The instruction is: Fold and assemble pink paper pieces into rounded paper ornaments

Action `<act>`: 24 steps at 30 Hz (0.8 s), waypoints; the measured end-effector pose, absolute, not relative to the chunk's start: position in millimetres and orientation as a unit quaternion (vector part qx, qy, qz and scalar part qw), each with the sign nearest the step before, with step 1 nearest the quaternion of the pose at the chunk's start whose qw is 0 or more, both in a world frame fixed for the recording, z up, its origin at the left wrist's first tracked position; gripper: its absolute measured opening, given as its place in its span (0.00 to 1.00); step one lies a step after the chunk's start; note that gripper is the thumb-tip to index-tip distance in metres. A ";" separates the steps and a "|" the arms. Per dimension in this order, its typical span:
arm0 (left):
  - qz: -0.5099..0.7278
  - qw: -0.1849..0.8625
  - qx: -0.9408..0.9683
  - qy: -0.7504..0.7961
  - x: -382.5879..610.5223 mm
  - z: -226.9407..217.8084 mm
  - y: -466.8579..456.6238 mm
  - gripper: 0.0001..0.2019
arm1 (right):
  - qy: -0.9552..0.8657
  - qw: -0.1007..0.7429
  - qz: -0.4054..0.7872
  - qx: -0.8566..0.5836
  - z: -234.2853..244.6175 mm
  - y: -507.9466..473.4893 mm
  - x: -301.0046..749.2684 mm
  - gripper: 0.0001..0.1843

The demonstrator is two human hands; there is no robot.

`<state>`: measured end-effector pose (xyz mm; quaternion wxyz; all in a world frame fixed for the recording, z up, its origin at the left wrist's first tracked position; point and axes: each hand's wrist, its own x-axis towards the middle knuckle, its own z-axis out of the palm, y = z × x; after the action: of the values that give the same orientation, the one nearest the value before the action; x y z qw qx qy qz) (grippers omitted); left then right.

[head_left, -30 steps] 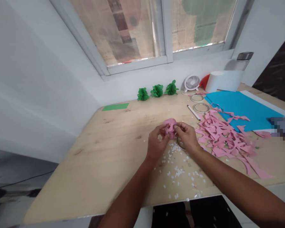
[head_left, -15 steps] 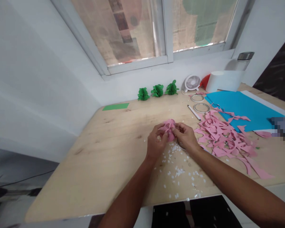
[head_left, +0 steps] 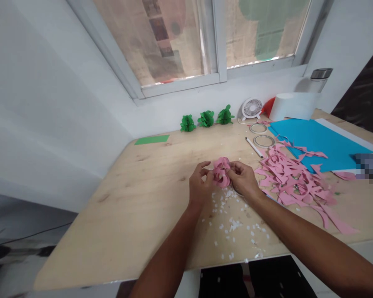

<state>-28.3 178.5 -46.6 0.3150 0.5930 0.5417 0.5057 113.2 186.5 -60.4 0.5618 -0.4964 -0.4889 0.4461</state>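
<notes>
A pink paper flower [head_left: 222,165] of rounded, looped petals is held just above the wooden table. My right hand [head_left: 243,177] pinches its right side between thumb and fingers. On the flower's left is my left hand [head_left: 200,182], its index finger lifted and spread from the thumb. The left fingertips are close to the petals; whether they touch is hard to see. Beneath the hands, small white paper bits [head_left: 233,225] are scattered. A tape roll [head_left: 237,189] is partly hidden under my right hand.
Pink paper scraps [head_left: 295,178] lie heaped to the right, beside blue sheets [head_left: 320,140]. A white pen [head_left: 254,147] and a tape ring [head_left: 264,141] lie behind my right hand. Along the wall stand green paper pieces [head_left: 206,118] and a small fan [head_left: 251,108]. A green strip [head_left: 151,140] lies back left.
My left hand has drawn slightly left off the flower and its fingers have parted. More of the flower's looped petals show. My right hand keeps its pinch in nearly the same place.
</notes>
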 end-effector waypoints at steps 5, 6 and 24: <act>0.540 0.237 0.621 0.516 -28.0 -46.6 178.4 0.10 | -0.484 0.569 0.453 -0.486 -63.6 188.3 113.1 0.11; 0.549 0.218 0.625 0.510 -27.7 -46.4 177.8 0.09 | -0.482 0.572 0.454 -0.484 -64.4 188.9 113.1 0.12; 0.572 0.118 0.584 0.564 -52.7 -50.1 194.3 0.05 | -0.427 0.588 0.504 -0.467 -59.1 187.7 113.1 0.16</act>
<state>-52.7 194.3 -50.1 0.1183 0.5839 0.5641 0.5717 113.1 187.7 -59.1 0.5878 -0.4667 -0.4270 0.5044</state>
